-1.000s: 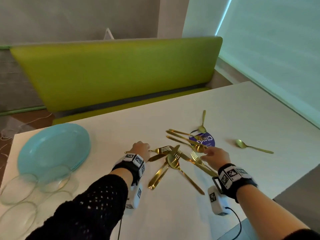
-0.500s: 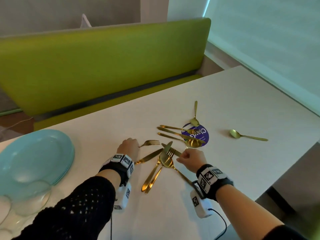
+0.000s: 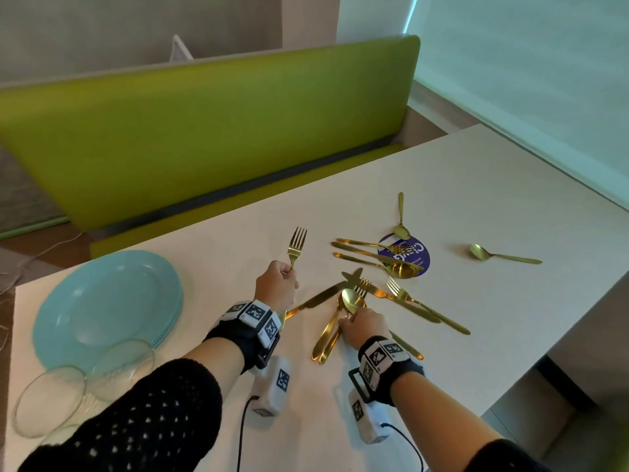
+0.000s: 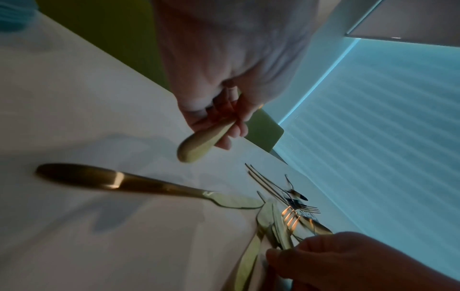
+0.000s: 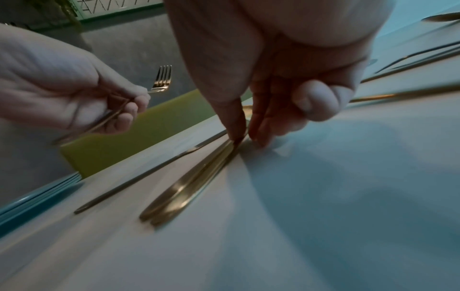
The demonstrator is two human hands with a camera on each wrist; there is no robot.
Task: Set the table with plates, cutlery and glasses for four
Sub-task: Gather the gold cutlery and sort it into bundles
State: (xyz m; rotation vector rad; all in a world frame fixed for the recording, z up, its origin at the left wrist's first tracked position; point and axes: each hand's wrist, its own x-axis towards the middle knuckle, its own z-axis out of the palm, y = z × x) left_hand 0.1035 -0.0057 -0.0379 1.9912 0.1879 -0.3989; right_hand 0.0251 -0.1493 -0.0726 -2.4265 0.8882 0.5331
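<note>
The left hand [image 3: 276,285] has its fingers curled round the handle of a gold fork [image 3: 295,247], tines up and lifted clear of the table [image 3: 476,185]; the left wrist view shows the handle's rounded end sticking out below the fist. The right hand [image 3: 361,327] pinches, thumb against fingertips, at the necks of two pieces lying side by side in the cutlery heap [image 3: 371,294] near the middle of the table's near edge; the right wrist view shows the fingertips [image 5: 236,126] down on the metal, though which piece they have caught I cannot tell. A lone spoon [image 3: 500,255] lies apart toward the right edge; the stack of blue plates [image 3: 102,301] sits at the near left corner with the glasses [image 3: 78,393] just in front of it. The cutlery looks like polished metal, so stiff, light and probably slick; flat pieces lying flush on the table likely want a nail under the thin neck, or a slide to tip one end up, and then a hold on the broad handle. The plates are likely heavier and chip easily, best taken by the rim with both hands; the glasses look thin and fragile, best held round the wall, one at a time.
</note>
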